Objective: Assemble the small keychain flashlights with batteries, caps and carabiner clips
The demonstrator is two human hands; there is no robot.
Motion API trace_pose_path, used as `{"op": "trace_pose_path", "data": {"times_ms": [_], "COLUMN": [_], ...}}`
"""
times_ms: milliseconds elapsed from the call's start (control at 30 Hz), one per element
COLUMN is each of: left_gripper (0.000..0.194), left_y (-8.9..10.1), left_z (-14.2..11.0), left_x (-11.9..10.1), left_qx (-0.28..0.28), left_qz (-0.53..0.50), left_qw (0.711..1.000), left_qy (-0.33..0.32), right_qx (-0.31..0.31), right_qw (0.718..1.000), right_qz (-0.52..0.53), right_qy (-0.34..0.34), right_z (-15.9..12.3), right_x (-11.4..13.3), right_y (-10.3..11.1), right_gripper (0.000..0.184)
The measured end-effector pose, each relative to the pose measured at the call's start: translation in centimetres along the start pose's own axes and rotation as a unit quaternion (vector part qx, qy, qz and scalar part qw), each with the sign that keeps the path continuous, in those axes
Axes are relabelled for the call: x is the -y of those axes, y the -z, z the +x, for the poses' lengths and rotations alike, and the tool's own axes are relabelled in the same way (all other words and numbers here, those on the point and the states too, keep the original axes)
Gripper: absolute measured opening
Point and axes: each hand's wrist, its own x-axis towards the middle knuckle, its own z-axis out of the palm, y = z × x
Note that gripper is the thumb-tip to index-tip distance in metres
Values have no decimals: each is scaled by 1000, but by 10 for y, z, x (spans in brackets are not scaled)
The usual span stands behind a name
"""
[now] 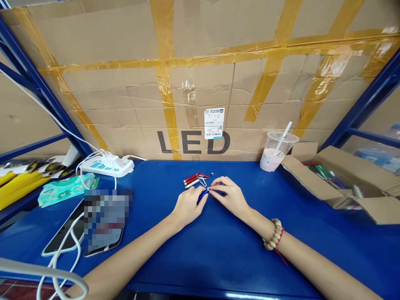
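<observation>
My left hand is closed around a small blue keychain flashlight, much of it hidden by the fingers. With thumb and forefinger, my right hand pinches at the flashlight's far end; whether a separate small part sits there is too small to tell. Just beyond the hands lie a red keychain flashlight and a silver one, with carabiner clips at their right ends. A tiny metal piece rests apart from them, above my right fingers.
At right stand an open cardboard box of small coloured items and a cup with a straw. Leftward are a power strip, a tissue pack, two phones and white cables. A taped carton backs the blue table.
</observation>
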Motion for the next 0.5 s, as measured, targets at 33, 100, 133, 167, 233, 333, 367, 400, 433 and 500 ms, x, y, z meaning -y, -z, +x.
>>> {"op": "trace_pose_path", "data": {"times_ms": [33,100,133,167,233,333,367,400,433,500], "left_gripper": [26,27,27,27,27,27,27,27,27,27], "left_y": [0,-1,-1,-2,-3,-3,-3,-4,-4,-4], "left_z": [0,1,2,2,3,3,3,3,3,3], "left_x": [0,2,2,3,4,4,4,4,5,5], "left_qx": [0,-3,-4,-5,-6,-3,-1,1,3,4], "left_qz": [0,1,2,2,4,7,7,7,7,6], "left_qw": [1000,1000,1000,1000,1000,1000,1000,1000,1000,1000], "left_qy": [1,-1,-2,-2,-1,5,5,6,7,6], "right_qx": [5,1,-7,-18,-43,-67,-67,-63,-57,-45], "right_qw": [1000,1000,1000,1000,998,995,995,994,994,995], "right_qz": [-2,2,7,14,32,63,72,80,86,90], "right_qy": [6,2,-7,-17,-30,-32,-30,-26,-24,-21], "right_z": [0,0,0,0,1,1,1,1,1,1], "right_x": [0,-1,-1,-1,-2,-1,-1,0,0,0], "right_y": [0,0,0,0,1,2,3,3,3,2], "right_gripper": [16,16,16,16,16,15,15,15,14,15]}}
